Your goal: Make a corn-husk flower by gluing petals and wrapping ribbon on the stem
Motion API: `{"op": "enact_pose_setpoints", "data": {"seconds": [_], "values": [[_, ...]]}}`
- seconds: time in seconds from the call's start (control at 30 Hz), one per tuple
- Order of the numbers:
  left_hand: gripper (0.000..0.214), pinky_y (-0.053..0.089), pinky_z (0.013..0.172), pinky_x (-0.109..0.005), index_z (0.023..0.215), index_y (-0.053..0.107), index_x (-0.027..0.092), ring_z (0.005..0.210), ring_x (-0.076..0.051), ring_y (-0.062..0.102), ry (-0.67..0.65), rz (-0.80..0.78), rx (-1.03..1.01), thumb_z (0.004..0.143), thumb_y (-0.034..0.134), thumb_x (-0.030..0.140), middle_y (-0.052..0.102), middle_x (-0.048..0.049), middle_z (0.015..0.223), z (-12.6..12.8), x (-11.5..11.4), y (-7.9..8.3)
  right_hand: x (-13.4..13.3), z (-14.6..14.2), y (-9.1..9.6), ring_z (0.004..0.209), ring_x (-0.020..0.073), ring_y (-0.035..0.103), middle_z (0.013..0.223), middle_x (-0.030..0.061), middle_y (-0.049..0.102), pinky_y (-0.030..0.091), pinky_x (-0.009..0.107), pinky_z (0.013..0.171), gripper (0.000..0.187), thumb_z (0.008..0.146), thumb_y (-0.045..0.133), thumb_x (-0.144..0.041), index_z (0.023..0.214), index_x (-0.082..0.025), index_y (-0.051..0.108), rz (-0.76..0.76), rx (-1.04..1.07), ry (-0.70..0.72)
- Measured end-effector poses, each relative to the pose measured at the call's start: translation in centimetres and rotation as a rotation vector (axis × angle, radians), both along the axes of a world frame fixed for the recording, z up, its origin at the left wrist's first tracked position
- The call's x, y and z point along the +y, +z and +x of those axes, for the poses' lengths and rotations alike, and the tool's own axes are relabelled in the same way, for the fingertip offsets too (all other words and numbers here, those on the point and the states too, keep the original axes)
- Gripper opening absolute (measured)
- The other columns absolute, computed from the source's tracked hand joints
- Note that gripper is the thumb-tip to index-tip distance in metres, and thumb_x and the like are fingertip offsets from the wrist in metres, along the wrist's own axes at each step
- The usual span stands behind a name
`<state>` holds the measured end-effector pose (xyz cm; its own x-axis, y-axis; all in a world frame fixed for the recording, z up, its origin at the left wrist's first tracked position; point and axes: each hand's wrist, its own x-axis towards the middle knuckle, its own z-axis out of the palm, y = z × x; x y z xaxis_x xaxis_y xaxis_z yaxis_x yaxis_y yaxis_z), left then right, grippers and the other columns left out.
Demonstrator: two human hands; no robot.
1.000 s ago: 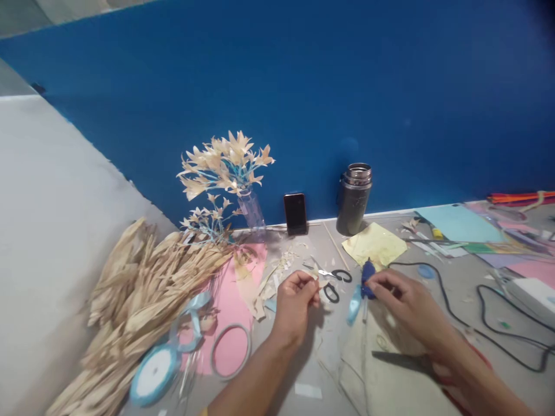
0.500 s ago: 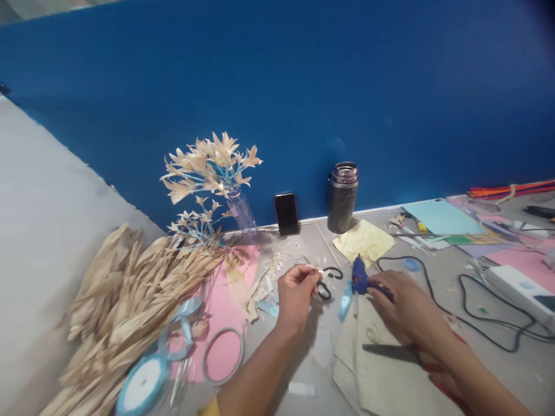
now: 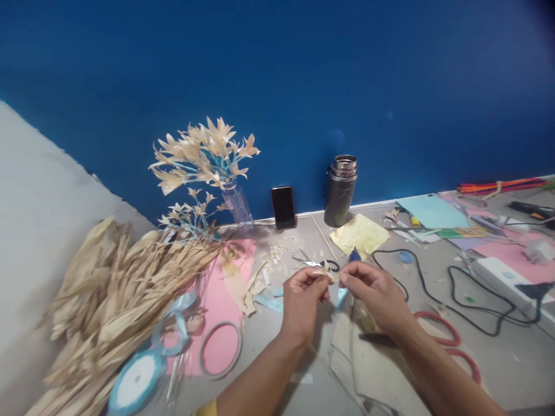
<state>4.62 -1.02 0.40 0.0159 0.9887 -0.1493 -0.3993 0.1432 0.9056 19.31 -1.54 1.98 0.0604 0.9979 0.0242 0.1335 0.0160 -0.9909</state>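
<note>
My left hand (image 3: 306, 297) is closed in a pinch on a small pale husk piece (image 3: 333, 276), mostly hidden by the fingertips. From the other side, my right hand (image 3: 375, 294) pinches at the same piece, its thumb and forefinger together. Just beyond the fingers lie small black-handled scissors (image 3: 312, 263). The blue glue gun (image 3: 354, 255) stands behind my right hand, with only its top showing. Beneath my right forearm are red-handled scissors (image 3: 453, 332), partly covered.
Dried corn husks (image 3: 130, 289) heap at the left beside a ribbon spool (image 3: 137, 378) and tape ring (image 3: 220, 325). Against the wall stand a vase (image 3: 238, 211) of husk flowers, a phone (image 3: 283, 208) and a flask (image 3: 340, 193). A black cord (image 3: 427, 283) and power strip (image 3: 503, 280) lie right.
My right hand has let go of the glue gun and moved left to meet my left hand at the small husk piece. The red scissor handles are now uncovered.
</note>
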Motion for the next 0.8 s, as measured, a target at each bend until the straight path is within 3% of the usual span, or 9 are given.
{"op": "enact_pose_setpoints", "data": {"seconds": [0.27,0.8], "values": [[0.025,0.039,0.050,-0.018,0.070,0.064,0.015,0.050,-0.006,0.052,-0.057,-0.138,-0.246,0.064,0.086,0.026,0.070,-0.0024,0.072,-0.63,-0.02,-0.38,0.29,0.13,-0.10,0.053,0.0106,0.043,0.059,-0.0020,0.059,0.032,0.025,0.052,0.022,0.073,0.072,-0.037,0.065,-0.018,0.064,-0.101,0.156,-0.032],[0.027,0.037,0.048,-0.018,0.073,0.064,0.014,0.050,-0.006,0.052,-0.117,-0.163,-0.158,0.064,0.085,0.028,0.067,-0.0009,0.068,-0.78,-0.49,-0.33,0.19,-0.36,0.53,0.062,0.0174,0.057,0.061,0.0012,0.065,0.043,0.028,0.060,0.022,0.074,0.067,-0.039,0.063,-0.019,0.065,-0.020,-0.073,0.000]]}}
